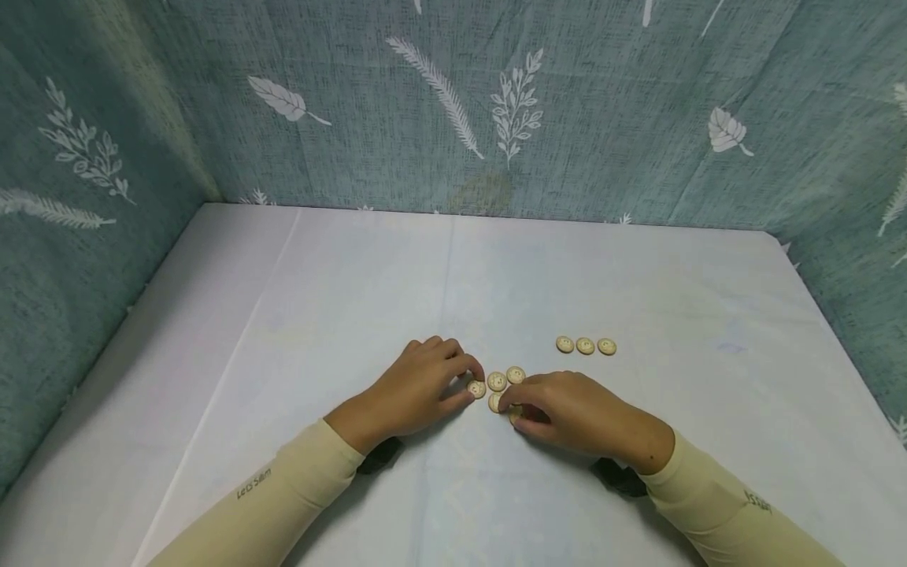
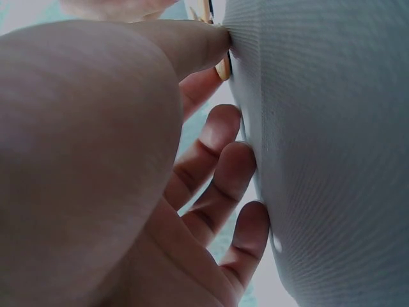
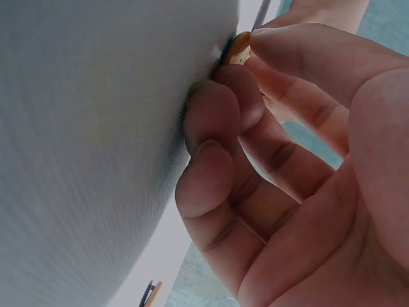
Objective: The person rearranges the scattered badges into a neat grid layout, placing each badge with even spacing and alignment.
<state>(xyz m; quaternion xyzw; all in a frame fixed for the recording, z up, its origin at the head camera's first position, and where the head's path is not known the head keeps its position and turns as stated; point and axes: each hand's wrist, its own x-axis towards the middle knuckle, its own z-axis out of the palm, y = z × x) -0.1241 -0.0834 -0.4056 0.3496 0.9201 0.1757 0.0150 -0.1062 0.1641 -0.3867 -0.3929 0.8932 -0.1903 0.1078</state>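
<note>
My left hand [image 1: 421,386] pinches a round wooden button [image 1: 476,389] at the left end of a small cluster, thumb and index finger at its edges. In the left wrist view the button's rim [image 2: 222,69] shows beside the thumb, and the other fingertips rest on the cloth. My right hand [image 1: 567,409] holds another wooden button [image 1: 516,413] at the cluster's near side, partly hidden under the fingers. Its edge [image 3: 238,46] shows between thumb and fingers in the right wrist view. The right index fingertip overlaps a neighbouring button [image 1: 494,403]. Two more, a middle button [image 1: 497,381] and a far button [image 1: 516,375], lie flat between the hands.
Three matching buttons [image 1: 585,346] lie in a row beyond the right hand. A white cloth [image 1: 354,283] with crease lines covers the table. Green leaf-patterned fabric [image 1: 368,118] stands along the back and both sides.
</note>
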